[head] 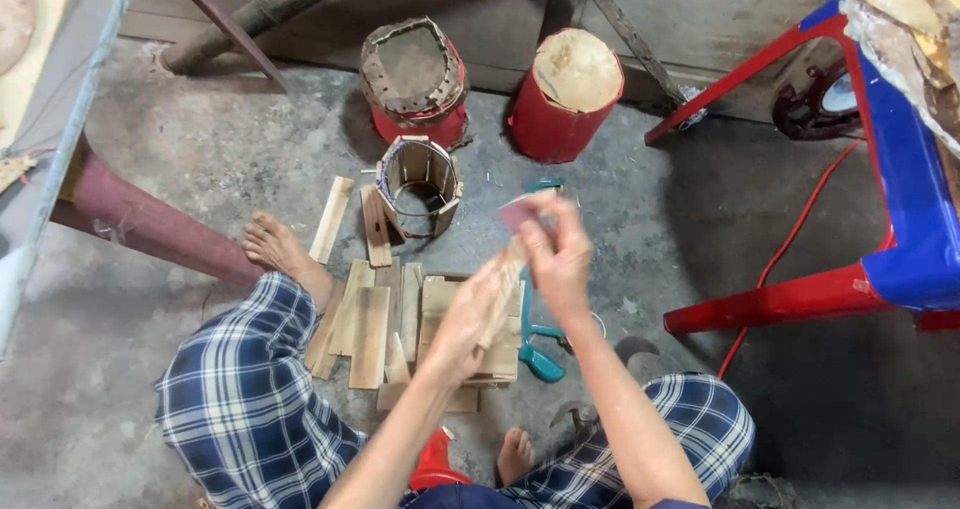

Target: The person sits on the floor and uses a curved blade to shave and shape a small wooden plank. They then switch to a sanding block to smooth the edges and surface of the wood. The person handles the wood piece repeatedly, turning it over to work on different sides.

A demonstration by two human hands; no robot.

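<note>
Left hand (pixel 468 321) grips a wooden slat (pixel 503 294); right hand (pixel 556 254) pinches pink sandpaper (pixel 520 212) at its upper end. Advise firm support, even strokes; spare slats (pixel 372 331) lie beneath both hands.

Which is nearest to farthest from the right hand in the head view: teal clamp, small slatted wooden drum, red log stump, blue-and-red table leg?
From the right hand:
1. Teal clamp, just below the hand on the floor.
2. Small slatted wooden drum, up and to the left.
3. Red log stump, farther up, by the wall.
4. Blue-and-red table leg, far right.
</note>
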